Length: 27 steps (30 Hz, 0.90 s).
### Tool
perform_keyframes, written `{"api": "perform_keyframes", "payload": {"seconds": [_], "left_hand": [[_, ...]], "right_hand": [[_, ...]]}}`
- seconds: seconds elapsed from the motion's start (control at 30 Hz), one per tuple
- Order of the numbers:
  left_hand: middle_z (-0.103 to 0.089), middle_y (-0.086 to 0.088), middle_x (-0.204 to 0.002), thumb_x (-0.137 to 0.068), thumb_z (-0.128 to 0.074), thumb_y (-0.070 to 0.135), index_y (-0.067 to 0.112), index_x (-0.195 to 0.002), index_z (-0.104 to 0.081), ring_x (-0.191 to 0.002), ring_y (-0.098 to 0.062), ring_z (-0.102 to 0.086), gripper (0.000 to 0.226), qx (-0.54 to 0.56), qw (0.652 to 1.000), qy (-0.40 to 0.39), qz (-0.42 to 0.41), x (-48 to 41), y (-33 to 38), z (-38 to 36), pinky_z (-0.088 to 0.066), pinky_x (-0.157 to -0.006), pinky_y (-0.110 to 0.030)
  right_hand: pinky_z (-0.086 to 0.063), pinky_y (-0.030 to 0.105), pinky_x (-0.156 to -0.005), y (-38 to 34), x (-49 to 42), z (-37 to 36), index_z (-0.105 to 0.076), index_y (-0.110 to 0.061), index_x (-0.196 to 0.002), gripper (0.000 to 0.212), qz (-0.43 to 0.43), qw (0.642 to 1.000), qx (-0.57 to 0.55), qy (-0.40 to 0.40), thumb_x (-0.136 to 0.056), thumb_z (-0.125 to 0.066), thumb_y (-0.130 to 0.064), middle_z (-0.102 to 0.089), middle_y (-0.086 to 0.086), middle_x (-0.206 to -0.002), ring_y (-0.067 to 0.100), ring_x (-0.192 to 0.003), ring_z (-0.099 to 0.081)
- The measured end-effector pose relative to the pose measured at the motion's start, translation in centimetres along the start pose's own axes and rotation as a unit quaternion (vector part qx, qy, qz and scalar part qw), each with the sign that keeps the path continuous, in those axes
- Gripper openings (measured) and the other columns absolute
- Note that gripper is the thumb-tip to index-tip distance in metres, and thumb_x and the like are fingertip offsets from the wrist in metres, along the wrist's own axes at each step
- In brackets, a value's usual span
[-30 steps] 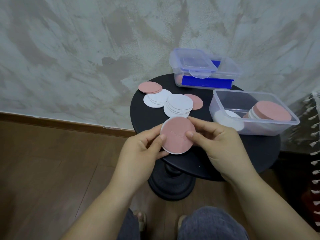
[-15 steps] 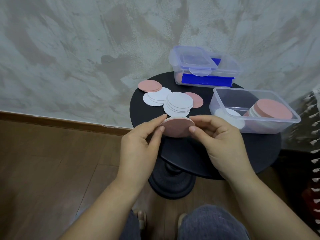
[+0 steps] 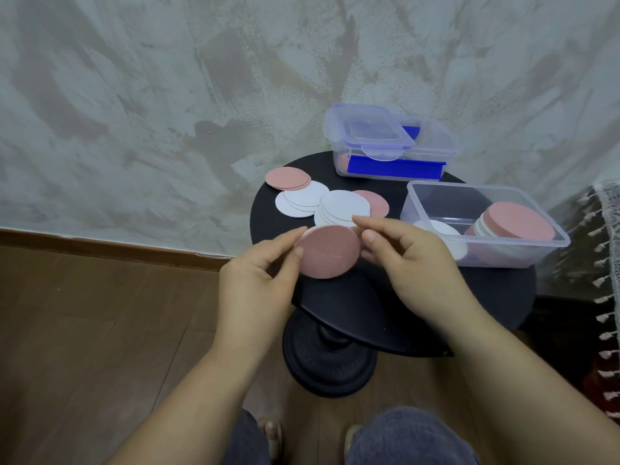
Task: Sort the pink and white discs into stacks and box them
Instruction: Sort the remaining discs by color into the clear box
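Observation:
My left hand (image 3: 258, 283) pinches the left edge of a pink disc (image 3: 327, 251), held above the near edge of the round black table (image 3: 419, 317). My right hand (image 3: 409, 260) has its thumb and fingertips at the disc's right edge. Behind it lie a white stack (image 3: 345, 206), a spread of white discs (image 3: 298, 199), a pink pair (image 3: 288, 178) at the far left and one pink disc (image 3: 377, 203). The open clear box (image 3: 483, 223) on the right holds a pink-topped stack (image 3: 518, 221) and white discs (image 3: 443, 233).
A second clear box (image 3: 389, 146) with a blue-trimmed lid and a blue insert stands at the back of the table against the grey plaster wall. A lace cloth with tassels (image 3: 604, 263) hangs at the right. Wooden floor lies to the left; my knees are below.
The pink disc was tipped flat and raised slightly half a second ago, and is now tilted back with its face towards me. Both hands stayed at its edges.

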<state>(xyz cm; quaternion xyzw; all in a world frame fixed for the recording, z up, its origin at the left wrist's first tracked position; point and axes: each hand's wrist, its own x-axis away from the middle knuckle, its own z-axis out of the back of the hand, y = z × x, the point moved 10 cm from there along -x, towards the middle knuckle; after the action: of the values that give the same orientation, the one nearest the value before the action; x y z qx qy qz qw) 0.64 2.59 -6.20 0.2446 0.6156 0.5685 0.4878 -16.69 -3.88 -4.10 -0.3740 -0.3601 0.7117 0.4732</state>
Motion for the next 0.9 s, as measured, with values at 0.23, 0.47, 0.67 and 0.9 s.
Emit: {"api": "perform_keyframes", "payload": {"seconds": [0.23,0.47,0.67,0.9], "left_hand": [[-0.073,0.004,-0.075,-0.086,-0.057,0.001,0.030,-0.085,-0.071,-0.072,-0.008,-0.067,0.032,0.081,0.991,0.028,0.106,-0.7,-1.6,1.9,-0.056,-0.063,-0.020],[-0.072,-0.001,-0.073,-0.086,-0.054,-0.003,0.021,-0.086,-0.071,-0.067,-0.007,-0.069,0.030,0.126,0.976,0.051,0.168,-0.9,-3.0,3.2,-0.054,-0.058,-0.017],[-0.071,0.002,-0.070,-0.086,-0.055,-0.003,0.013,-0.092,-0.070,-0.065,-0.008,-0.068,0.023,0.151,0.968,0.055,0.194,-1.7,-3.7,3.6,-0.054,-0.057,-0.019],[-0.072,0.003,-0.069,-0.086,-0.054,-0.003,0.014,-0.091,-0.070,-0.066,-0.008,-0.069,0.023,0.153,0.965,0.060,0.204,-2.2,-4.6,4.0,-0.055,-0.058,-0.020]], "right_hand": [[-0.029,0.027,-0.103,-0.6,-6.2,-1.5,-0.038,-0.023,-0.141,0.045,-0.031,0.951,0.281,-0.126,-0.097,-0.045,-0.026,-0.039,-0.003,-0.147,0.015,-0.132,-0.038],[-0.035,0.029,-0.100,-1.3,-11.7,-6.7,-0.045,-0.017,-0.136,0.044,0.024,0.923,0.351,-0.159,-0.094,-0.050,-0.027,-0.047,0.003,-0.140,0.020,-0.126,-0.044],[-0.038,0.030,-0.093,-0.1,-15.5,-9.4,-0.049,-0.015,-0.133,0.052,-0.007,0.925,0.345,-0.157,-0.087,-0.057,-0.037,-0.054,0.004,-0.132,0.022,-0.121,-0.049],[-0.039,0.025,-0.087,0.7,-16.1,-9.4,-0.063,-0.012,-0.119,0.040,-0.008,0.927,0.341,-0.156,-0.085,-0.060,-0.035,-0.064,0.002,-0.113,0.019,-0.106,-0.055]]}}
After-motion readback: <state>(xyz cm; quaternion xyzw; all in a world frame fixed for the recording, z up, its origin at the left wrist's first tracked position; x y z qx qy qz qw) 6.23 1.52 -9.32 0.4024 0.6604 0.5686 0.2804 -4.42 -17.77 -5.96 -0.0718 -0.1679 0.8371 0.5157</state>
